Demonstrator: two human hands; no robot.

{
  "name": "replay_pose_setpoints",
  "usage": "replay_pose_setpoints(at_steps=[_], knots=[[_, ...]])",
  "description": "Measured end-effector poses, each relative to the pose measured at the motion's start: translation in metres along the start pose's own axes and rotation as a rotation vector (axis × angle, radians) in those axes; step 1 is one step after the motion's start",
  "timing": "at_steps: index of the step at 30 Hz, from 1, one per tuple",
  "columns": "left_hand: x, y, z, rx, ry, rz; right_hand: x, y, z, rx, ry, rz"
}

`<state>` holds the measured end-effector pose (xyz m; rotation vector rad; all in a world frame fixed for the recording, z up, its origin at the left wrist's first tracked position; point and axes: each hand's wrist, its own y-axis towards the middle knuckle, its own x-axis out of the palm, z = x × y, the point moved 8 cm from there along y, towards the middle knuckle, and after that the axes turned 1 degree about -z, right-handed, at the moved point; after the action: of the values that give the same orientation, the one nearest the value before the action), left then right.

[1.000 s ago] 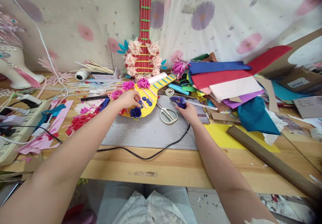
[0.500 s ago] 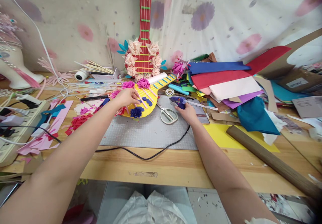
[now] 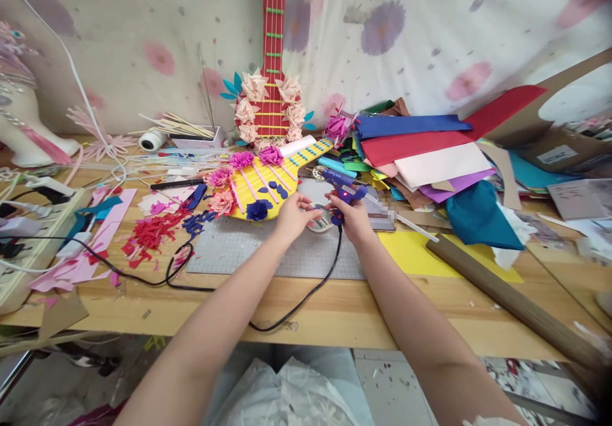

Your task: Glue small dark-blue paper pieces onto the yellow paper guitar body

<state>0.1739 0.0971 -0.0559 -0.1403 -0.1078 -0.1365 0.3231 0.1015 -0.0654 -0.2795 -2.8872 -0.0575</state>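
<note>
My right hand (image 3: 352, 219) is closed round the grip of a blue glue gun (image 3: 345, 188), lifted a little above the grey cutting mat (image 3: 258, 247), nozzle pointing left. My left hand (image 3: 292, 215) is just left of it, by the lower edge of a yellow paper guitar (image 3: 268, 187) with pink and blue flowers. Its fingers are curled in a pinch; what they hold is too small to make out. White-handled scissors (image 3: 323, 223) lie partly hidden between the two hands. The gun's black cord (image 3: 306, 292) runs down over the table edge.
A red paper guitar (image 3: 273, 88) leans on the flowered cloth behind. Coloured paper sheets (image 3: 430, 152) are piled at the right, with a brown cardboard tube (image 3: 511, 301) in front. Red paper scraps (image 3: 153, 231), a power strip (image 3: 33, 235) and cables crowd the left.
My left hand left the yellow guitar's flowers and came right, beside the glue gun. My right hand lifted the gun off the table. The cord shifted left and looped.
</note>
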Motion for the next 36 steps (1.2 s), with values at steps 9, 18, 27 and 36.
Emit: replay_pose_setpoints(at_steps=[9,18,27,36], knots=[[-0.011,-0.007,-0.03,0.012,-0.108,0.139,0.01,-0.007,0.013,0.053,-0.099,-0.213],[-0.005,-0.007,-0.036,0.024,-0.11,0.069,0.01,-0.006,0.025,0.062,-0.222,-0.17],[-0.004,-0.011,-0.039,-0.039,-0.166,0.003,0.009,-0.01,0.015,-0.014,-0.25,-0.092],[-0.003,-0.006,-0.045,-0.069,-0.162,0.049,0.006,-0.009,0.016,-0.024,-0.274,-0.022]])
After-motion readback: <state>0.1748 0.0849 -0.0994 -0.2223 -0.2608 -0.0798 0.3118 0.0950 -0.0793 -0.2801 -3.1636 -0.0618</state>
